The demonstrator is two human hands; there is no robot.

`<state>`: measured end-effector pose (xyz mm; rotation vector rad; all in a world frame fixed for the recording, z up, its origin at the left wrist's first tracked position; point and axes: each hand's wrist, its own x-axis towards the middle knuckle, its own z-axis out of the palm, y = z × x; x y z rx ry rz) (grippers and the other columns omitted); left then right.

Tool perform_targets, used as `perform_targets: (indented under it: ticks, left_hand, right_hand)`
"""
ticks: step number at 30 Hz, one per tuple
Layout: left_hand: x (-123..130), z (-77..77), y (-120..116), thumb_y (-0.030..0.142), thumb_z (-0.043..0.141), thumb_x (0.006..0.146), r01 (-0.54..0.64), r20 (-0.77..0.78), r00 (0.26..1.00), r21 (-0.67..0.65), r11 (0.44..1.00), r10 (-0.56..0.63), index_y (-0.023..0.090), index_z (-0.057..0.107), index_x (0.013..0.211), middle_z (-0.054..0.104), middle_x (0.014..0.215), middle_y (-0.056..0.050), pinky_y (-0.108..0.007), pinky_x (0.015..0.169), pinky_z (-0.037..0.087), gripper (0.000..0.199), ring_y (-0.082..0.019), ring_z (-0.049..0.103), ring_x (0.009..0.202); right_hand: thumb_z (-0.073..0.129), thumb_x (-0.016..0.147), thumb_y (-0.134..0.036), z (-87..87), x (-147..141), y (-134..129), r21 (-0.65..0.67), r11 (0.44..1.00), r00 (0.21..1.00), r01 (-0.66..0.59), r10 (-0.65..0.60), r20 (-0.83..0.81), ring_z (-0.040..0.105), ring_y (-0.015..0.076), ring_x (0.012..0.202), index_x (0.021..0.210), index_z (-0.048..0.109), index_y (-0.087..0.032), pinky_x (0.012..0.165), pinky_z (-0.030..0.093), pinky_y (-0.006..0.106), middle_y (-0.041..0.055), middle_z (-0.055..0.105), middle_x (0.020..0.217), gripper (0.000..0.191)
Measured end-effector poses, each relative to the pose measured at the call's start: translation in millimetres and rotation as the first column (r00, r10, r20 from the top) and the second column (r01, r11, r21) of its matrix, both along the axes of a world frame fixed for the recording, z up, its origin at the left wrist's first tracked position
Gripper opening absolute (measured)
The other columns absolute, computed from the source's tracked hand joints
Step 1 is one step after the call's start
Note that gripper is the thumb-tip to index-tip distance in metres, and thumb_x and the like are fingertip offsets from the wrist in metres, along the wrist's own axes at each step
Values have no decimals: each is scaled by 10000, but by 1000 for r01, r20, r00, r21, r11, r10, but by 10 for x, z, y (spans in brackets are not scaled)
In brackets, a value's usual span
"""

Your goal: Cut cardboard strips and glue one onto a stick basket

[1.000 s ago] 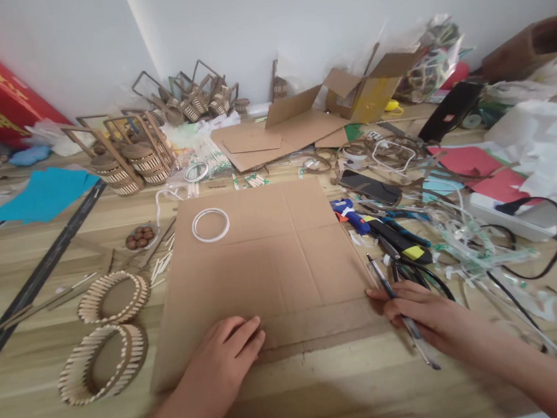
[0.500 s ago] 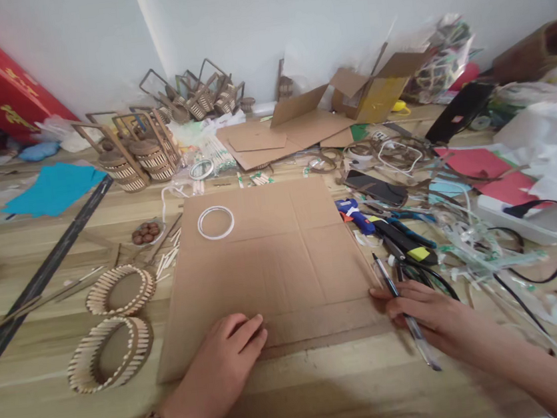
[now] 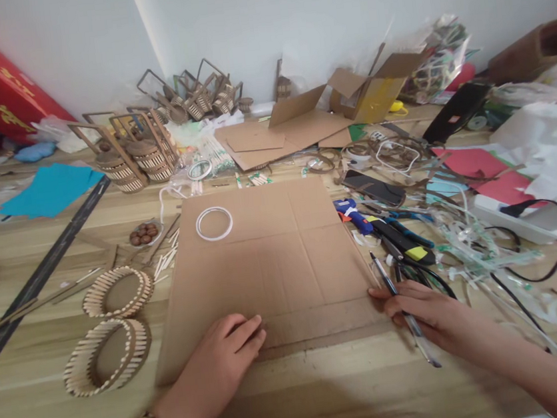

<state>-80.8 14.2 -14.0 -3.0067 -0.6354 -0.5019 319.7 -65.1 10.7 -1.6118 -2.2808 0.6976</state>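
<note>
A flat sheet of cardboard (image 3: 265, 271) lies on the table in front of me. My left hand (image 3: 232, 352) rests on its near left part, fingers loosely bent and holding nothing. At the sheet's near right corner, my right hand (image 3: 423, 310) has a pen (image 3: 403, 309) between its fingers, tip pointing away from me. The thumb side of that hand touches the cardboard edge. A white ring (image 3: 230, 222), like a thin roll of tape, lies on the far left of the sheet. Left of the cardboard are two round stick-walled baskets (image 3: 145, 341) without handles.
Finished handled baskets (image 3: 126, 169) stand at the back left, near blue sheets (image 3: 49, 189). A bowl of brown balls (image 3: 144, 234) is left of the cardboard. On the right lie a blue glue gun (image 3: 354, 217), a phone (image 3: 374, 187), tangled strips and a white tray (image 3: 516, 222).
The whole view has shifted very slightly. Both hands, the pen and the cardboard keep their places relative to each other.
</note>
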Motion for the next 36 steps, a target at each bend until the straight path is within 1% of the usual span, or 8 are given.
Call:
perform_targets:
  ticks: [3,9,12,16,22,28,32,36]
  left_hand:
    - [-19,30,25,137,407,1005,13,-33,999,-37,999,-15,144,662,1139,700,1193,-69,-353,838,577,288,-213,591,1012]
    - [-65,106,78,54,437,950,60,-104,992,-145,988,-76,114,648,1192,665,1281,-90,-346,899,563,327,-214,588,1073]
    - [-96,170,116,64,474,947,57,-129,988,-201,978,-84,111,648,1204,664,1285,-93,-345,926,555,314,-213,589,1100]
    - [-146,206,135,130,535,951,9,-110,993,-278,960,-41,136,664,1190,681,1243,-110,-363,921,560,272,-214,600,1093]
    - [-159,185,114,135,531,953,-14,-117,993,-269,963,-18,141,676,1162,684,1243,-102,-368,905,568,255,-213,610,1056]
    - [-150,182,117,133,549,940,-1,-129,991,-233,973,-30,132,673,1159,690,1233,-98,-380,897,562,251,-226,606,1038]
    - [-143,172,118,131,525,951,-2,-126,992,-217,976,-26,143,676,1151,693,1223,-92,-381,885,562,251,-222,608,1033]
    - [-134,182,115,128,510,954,1,-129,991,-200,980,-27,137,681,1140,699,1209,-92,-385,871,566,253,-225,611,1019]
  right_hand:
    - [454,926,-186,14,11,2,5,1000,1000,-16,16,7,672,224,1046,901,633,-254,826,555,339,100,685,1256,193]
    - [435,897,-134,43,24,9,20,999,998,-47,47,45,668,239,1091,898,630,-253,823,572,349,96,711,1192,229]
    - [458,891,-143,34,29,13,28,999,998,-46,45,34,665,250,1111,905,640,-260,845,576,367,94,701,1228,217]
    - [499,892,-181,52,9,31,49,998,999,-38,37,16,663,264,1127,890,648,-270,875,576,376,88,701,1242,173]
    - [493,913,-227,113,-41,59,77,994,996,-71,66,66,677,261,1107,887,652,-272,843,593,363,93,708,1230,168]
    - [497,907,-224,74,-35,45,101,992,994,-72,63,88,679,251,1100,899,647,-277,853,589,359,80,711,1229,158]
    - [488,904,-220,73,-41,17,84,995,992,-62,52,119,659,264,1130,900,650,-271,882,578,398,85,689,1269,170]
    - [470,862,-171,102,-62,-9,61,997,988,-50,41,150,624,292,1180,897,647,-266,900,568,449,94,688,1267,204]
